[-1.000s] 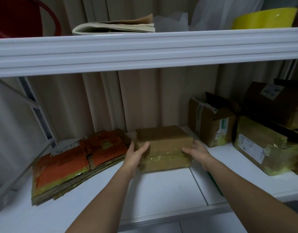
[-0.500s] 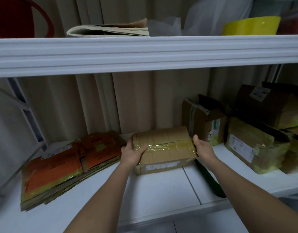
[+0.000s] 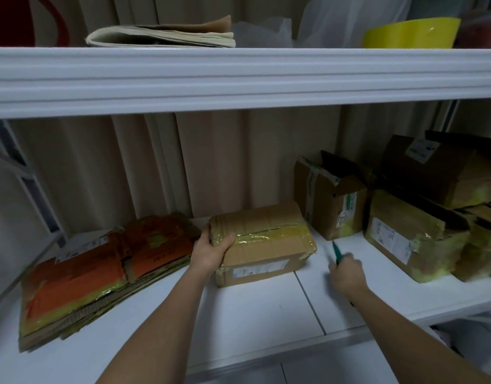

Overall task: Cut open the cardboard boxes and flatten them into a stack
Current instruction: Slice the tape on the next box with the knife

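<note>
- A sealed brown cardboard box point(image 3: 262, 242), rectangular and banded with glossy yellowish tape along its top seam, sits on a smooth white shelf point(image 3: 252, 311) near the middle, with a pale printed label on its front face.
- The left hand point(image 3: 211, 252) grips the box's left end, thumb curled over the top edge onto the tape.
- The right hand point(image 3: 347, 274), blurred, is closed around a slim green-handled tool point(image 3: 337, 253) just right of the box and apart from it; the tool's tip is too blurred to make out.
- To the left lies a stack of flattened cardboard point(image 3: 100, 270), orange-printed on top, with corrugated edges and yellow tape strips.
- At right stand more boxes: a small opened box point(image 3: 331, 196) with raised flaps, and a tape-wrapped box point(image 3: 410, 239) bearing a white label.
- A beige pleated curtain point(image 3: 211, 159) hangs behind.
- The upper white shelf point(image 3: 238, 79) carries folded papers point(image 3: 161, 36) and a yellow bowl point(image 3: 410, 33).
</note>
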